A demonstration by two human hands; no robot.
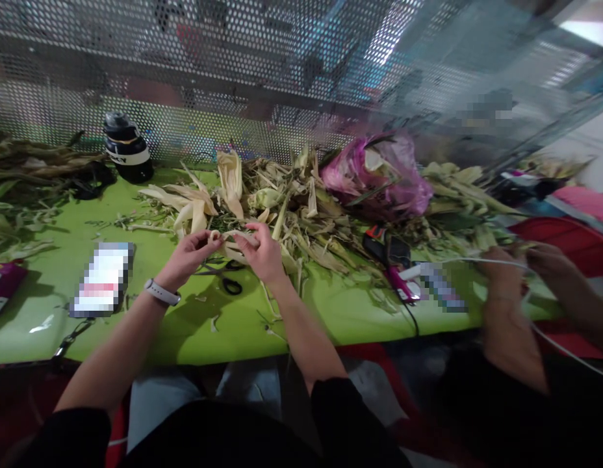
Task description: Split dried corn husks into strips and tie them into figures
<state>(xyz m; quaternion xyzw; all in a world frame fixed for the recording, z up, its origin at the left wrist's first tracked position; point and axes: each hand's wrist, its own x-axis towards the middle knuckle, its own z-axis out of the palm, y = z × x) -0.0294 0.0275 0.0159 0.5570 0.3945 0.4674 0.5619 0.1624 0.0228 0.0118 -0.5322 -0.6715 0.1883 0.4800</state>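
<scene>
My left hand [197, 252] pinches one end of a pale strip of corn husk [230, 235], which looks rolled or knotted at the fingertips. The other end is between the thumb and fingers of my right hand [262, 252]. Just below the strip, black-handled scissors [232, 285] lie on the green tabletop [194, 335], partly hidden by my hands. Behind my hands spreads a heap of dry corn husks [301, 201]; some broad pale husks [197, 205] lie nearest my left hand.
A dark bottle [127, 146] stands at the back left, a phone [102, 279] lies left. A pink plastic bag [379, 172] rests against the perforated metal panel [262, 71]. At right are a co-worker's hands [499, 265], a second phone [442, 286] and a white cable [477, 260].
</scene>
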